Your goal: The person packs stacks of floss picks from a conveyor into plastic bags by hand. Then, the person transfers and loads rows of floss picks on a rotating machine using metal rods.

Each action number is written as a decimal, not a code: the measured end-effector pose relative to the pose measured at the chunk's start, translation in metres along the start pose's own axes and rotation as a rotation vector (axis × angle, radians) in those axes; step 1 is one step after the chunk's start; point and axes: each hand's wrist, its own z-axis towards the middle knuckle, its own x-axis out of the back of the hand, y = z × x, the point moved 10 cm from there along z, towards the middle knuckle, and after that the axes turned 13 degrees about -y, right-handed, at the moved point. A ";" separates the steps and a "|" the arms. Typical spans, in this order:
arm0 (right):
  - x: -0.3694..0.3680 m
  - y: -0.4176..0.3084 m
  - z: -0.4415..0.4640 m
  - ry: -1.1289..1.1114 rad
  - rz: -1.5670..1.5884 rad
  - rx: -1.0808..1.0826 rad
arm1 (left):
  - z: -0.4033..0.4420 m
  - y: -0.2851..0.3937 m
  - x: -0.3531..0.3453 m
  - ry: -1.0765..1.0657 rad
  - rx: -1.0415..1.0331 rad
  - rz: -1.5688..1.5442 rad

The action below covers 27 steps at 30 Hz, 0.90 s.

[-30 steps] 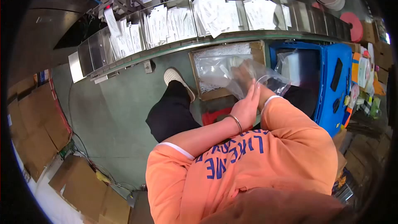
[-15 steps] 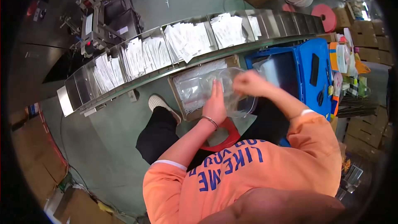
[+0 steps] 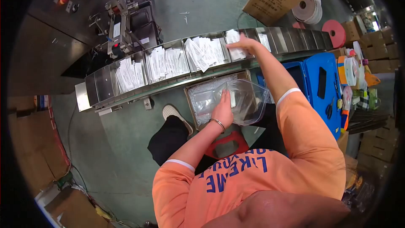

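My left hand [image 3: 222,113] holds a clear plastic bag [image 3: 249,107] at its left side, fingers pointing up along the plastic. The bag's wide mouth gapes to the right, over a cardboard box [image 3: 190,105] with white slips in it. My right hand [image 3: 245,44] reaches over a pile of white printed packets [image 3: 233,38] in a compartment of the metal conveyor [image 3: 168,81]. Its fingers are apart at the pile; whether they touch the packets is hard to see.
More packets [image 3: 204,53] lie in neighbouring conveyor compartments. A blue crate [image 3: 310,69] stands to the right, with scissors [image 3: 329,109] on it. A red stool [image 3: 242,141] is between my legs. A machine [image 3: 120,29] stands beyond the conveyor at left.
My right hand has left the bag's mouth and moved up and forward to the packets on the conveyor. My left hand stays on the bag. The view has shifted slightly.
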 end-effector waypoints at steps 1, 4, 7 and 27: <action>-0.005 -0.010 0.000 0.035 -0.024 0.061 | -0.001 0.004 0.002 0.007 -0.001 -0.009; -0.017 -0.021 -0.013 -0.012 0.147 0.205 | -0.002 0.011 0.007 -0.034 0.039 -0.024; -0.011 -0.029 -0.024 0.008 0.264 0.377 | 0.000 0.011 0.004 -0.082 0.082 -0.016; -0.082 0.107 -0.202 0.199 0.442 0.290 | 0.013 0.015 -0.004 -0.032 0.060 -0.034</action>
